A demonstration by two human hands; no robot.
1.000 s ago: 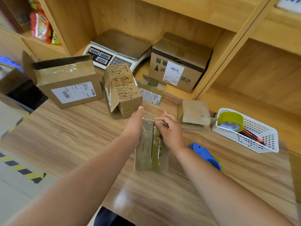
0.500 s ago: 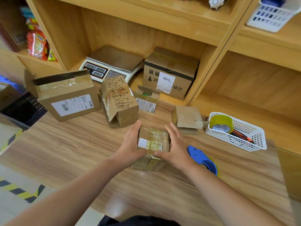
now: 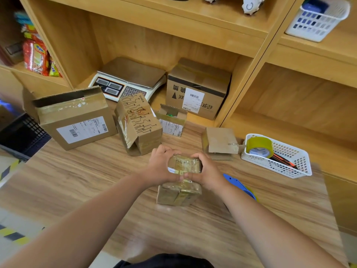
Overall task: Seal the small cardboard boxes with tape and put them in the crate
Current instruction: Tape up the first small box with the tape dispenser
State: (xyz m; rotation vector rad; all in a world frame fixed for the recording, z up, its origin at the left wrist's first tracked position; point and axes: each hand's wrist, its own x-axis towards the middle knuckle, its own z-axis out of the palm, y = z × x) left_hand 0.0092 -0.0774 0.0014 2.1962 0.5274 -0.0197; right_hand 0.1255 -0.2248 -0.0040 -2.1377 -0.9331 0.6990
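Note:
A small cardboard box [image 3: 180, 192] wrapped in shiny tape stands on the wooden table [image 3: 96, 180]. My left hand [image 3: 161, 167] grips its left top edge and my right hand [image 3: 207, 172] grips its right top edge, thumbs meeting on the near rim. A blue tape dispenser [image 3: 241, 187] lies just right of the box, partly hidden by my right forearm. A dark crate [image 3: 23, 136] sits beyond the table's left edge. Other small boxes wait behind: a printed one [image 3: 139, 122], an open one [image 3: 172, 120] and a flat one [image 3: 220, 141].
A large labelled box [image 3: 75, 120] stands at the left. A scale [image 3: 127, 80] and another box [image 3: 199, 88] sit in the shelf recess. A white basket [image 3: 280, 157] with a yellow tape roll [image 3: 259, 147] is at the right.
The box was turned from lying lengthwise to standing upright, and both hands shifted from its sides to curl over its top edges. The camera tilted up toward the shelves.

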